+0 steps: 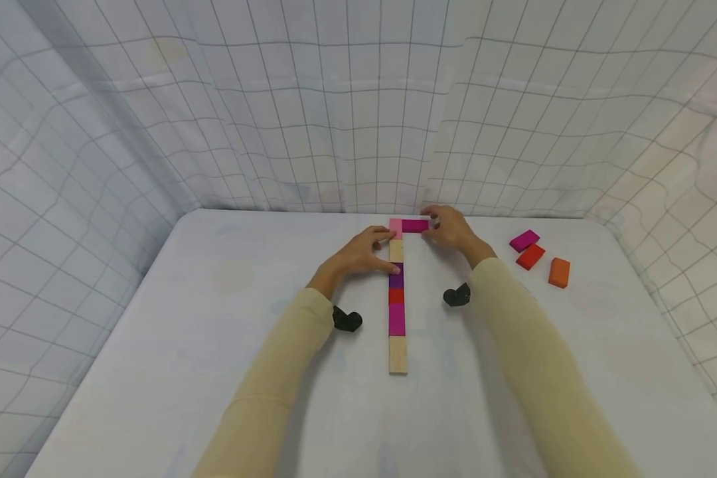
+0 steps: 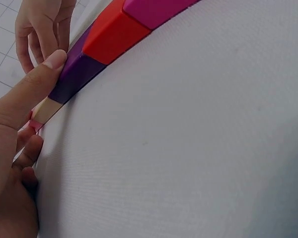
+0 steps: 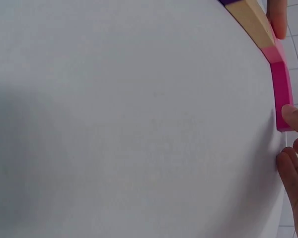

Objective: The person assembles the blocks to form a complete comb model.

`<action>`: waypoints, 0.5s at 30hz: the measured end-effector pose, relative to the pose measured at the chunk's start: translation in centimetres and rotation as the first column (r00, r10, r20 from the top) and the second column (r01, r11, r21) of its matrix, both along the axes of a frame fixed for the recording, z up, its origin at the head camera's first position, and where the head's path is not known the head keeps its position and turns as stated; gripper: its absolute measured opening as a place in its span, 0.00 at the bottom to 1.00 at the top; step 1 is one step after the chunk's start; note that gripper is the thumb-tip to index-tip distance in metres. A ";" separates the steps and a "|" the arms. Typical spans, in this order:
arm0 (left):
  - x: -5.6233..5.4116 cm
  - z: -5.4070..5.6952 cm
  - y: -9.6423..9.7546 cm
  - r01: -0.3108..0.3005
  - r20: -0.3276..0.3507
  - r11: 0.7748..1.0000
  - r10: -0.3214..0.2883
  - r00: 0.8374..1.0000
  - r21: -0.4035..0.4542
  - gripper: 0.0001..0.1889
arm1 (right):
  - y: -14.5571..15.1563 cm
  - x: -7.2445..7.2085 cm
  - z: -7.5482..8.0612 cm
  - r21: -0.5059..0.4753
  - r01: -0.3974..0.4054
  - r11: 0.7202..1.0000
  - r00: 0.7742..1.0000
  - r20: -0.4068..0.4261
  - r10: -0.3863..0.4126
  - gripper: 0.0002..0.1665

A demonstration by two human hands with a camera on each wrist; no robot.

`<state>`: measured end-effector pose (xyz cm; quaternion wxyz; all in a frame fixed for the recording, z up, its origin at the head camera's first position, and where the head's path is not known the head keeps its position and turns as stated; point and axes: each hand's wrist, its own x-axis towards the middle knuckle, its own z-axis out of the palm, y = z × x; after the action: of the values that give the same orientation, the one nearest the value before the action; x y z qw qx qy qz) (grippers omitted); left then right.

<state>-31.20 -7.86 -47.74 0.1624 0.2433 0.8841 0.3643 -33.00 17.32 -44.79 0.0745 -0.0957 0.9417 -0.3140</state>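
A magenta block (image 1: 415, 226) lies flat near the far edge of a white table, one end against a pink block (image 1: 396, 224), so that the two form a corner. The right hand (image 1: 451, 229) is at its other end: a digit touches the block there, while thumb and fingers stand apart rather than clamped around it.

From the pink block a straight line of blocks runs toward the viewer, end to end: a plain wooden block (image 1: 396, 251), a purple block (image 1: 396, 280), a red block (image 1: 396, 296), a second magenta block (image 1: 397, 319) and, nearest, another wooden block (image 1: 398, 355).

The left hand (image 1: 358, 253) spans the line from its left side — thumb resting on the purple block, a fingertip at the pink one, the digits spread wide. The two hands are apart, with the corner of blocks between them.

To the right, well apart from the line, lie three loose blocks: one magenta (image 1: 524, 240), one red (image 1: 530, 257) just beside it, and one orange (image 1: 559, 273). Both arms wear pale yellow sleeves (image 1: 263, 411), with a small dark object (image 1: 347, 320) showing beside each. White, dark-lined grid curtains (image 1: 346, 99) surround the table (image 1: 227, 345).
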 end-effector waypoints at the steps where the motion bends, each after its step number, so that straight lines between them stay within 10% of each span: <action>1: 0.0 0.0 0.0 0.001 0.000 1.000 -0.001 1.000 0.004 0.50 | 0.4 0.1 0.2 0.001 -0.004 1.000 1.000 0.006 0.004 0.30; 15: 0.3 0.2 0.0 0.013 -0.020 1.000 -0.013 1.000 0.011 0.50 | 5.9 2.3 2.4 -0.030 -0.030 0.999 0.999 0.018 0.031 0.30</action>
<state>-30.93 -7.81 -47.51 0.1545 0.2537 0.8821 0.3656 -30.75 23.20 -42.39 0.0867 -0.1083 0.9346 -0.3274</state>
